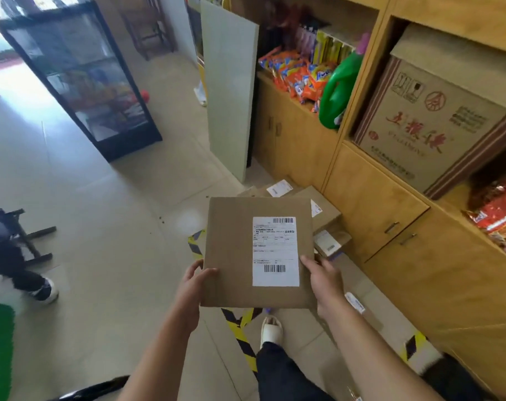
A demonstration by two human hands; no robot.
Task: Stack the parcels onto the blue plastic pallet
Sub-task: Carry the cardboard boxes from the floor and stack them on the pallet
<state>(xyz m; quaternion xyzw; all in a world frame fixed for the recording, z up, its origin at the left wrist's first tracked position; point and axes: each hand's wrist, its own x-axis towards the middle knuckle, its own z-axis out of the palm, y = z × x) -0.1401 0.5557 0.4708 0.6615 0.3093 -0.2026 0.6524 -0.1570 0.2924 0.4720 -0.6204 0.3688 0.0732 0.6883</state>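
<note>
Tiled floor (101,227): pale and glossy, it fills the left half of the view.
Wooden shelving unit (390,204): runs along the right side, with open bays above and closed doors below.
Glass display case (81,76): black frame, stands on the floor at upper left, well apart from the shelving.
Pale board (228,91): stands upright against the left end of the shelving.
Printed carton (425,120): tilted inside an upper bay.
Parcel (234,250): flat brown cardboard, held in the air at centre frame above the floor. Its broad face is toward the camera, with a white shipping label (275,251) on the right half.
Other parcels (327,215): a low pile on the floor at the foot of the shelving, just beyond the held parcel's far right corner.
Green jug (337,94): in the bay beside the carton, next to orange packets (298,76).
Hazard tape (240,337): yellow and black, stuck to the floor below the held parcel.
Left grip (192,287): bare hand clamped on the parcel's near left edge, thumb on top; the fingers underneath are hidden.
Right grip (324,282): bare hand clamped on the near right edge, thumb beside the label.
Slipper (271,328): pale, on the floor by the tape.
</note>
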